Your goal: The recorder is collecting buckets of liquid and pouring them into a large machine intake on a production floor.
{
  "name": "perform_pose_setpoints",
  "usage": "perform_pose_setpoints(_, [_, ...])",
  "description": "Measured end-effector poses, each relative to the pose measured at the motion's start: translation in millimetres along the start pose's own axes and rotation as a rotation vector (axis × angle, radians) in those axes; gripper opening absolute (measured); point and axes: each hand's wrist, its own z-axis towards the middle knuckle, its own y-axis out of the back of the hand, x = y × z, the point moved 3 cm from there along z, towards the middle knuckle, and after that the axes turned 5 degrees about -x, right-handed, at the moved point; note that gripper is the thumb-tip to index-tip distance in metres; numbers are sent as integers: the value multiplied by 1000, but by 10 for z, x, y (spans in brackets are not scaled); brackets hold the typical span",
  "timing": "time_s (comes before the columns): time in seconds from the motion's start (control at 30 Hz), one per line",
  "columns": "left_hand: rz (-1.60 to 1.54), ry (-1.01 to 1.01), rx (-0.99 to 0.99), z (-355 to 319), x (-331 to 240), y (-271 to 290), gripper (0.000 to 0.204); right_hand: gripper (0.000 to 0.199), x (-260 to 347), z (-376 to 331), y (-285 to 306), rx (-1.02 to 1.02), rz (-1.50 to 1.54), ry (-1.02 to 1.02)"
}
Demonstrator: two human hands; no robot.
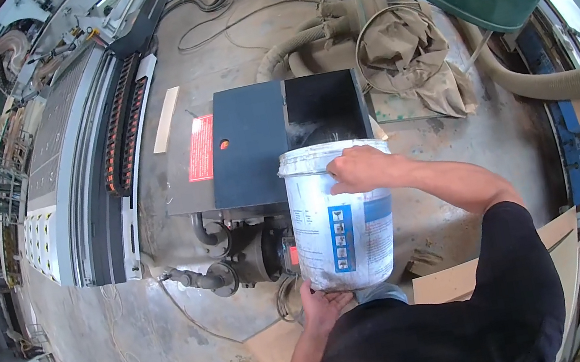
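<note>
A large white bucket with a blue printed panel is tilted away from me against the near side of a dark blue-grey metal tank. Its rim leans toward the tank's dark rectangular opening. My right hand is closed on the bucket just below the rim, at the right. From below, my left hand supports the base at its lower left edge, palm up. The bucket's mouth faces away, so its contents are hidden.
Pipes and a dark pump sit at the tank's near left. A long machine bed runs along the left. Beyond the tank's right side lie a fabric bag and thick hoses. Boards lean behind my right arm.
</note>
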Motion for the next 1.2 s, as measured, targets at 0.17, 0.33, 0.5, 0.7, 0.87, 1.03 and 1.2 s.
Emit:
perform_pose_setpoints(0.17, [-35, -12, 47, -110, -223, -166, 65, 33, -119, 47, 74, -64, 17, -31])
perform_pose_setpoints(0.33, [-12, -86, 114, -339, -574, -339, 70, 36, -235, 75, 155, -160, 55, -78])
perform_pose_setpoints(0.5, [-36, -158, 124, -689, -939, -619, 72, 44, -358, 86, 144, -258, 122, -120])
perform_pose_setpoints(0.7, [-21, -417, 281, -1181, -1397, -940, 61, 49, -382, 57, 344, -378, 221, -256])
perform_pose_setpoints(0.87, [54, -821, 309, -1699, -1695, -1585, 63, 59, -521, 107, 598, -605, 207, -198])
perform_pose_setpoints(1.03, [136, -906, 566, -2186, -1989, -2102, 67, 63, -464, 4, 1161, -606, 239, -253])
perform_pose_setpoints(1.2, [181, -893, 691, -2317, -2013, -2270, 72, 63, -481, 17, 1318, -637, 246, -243])
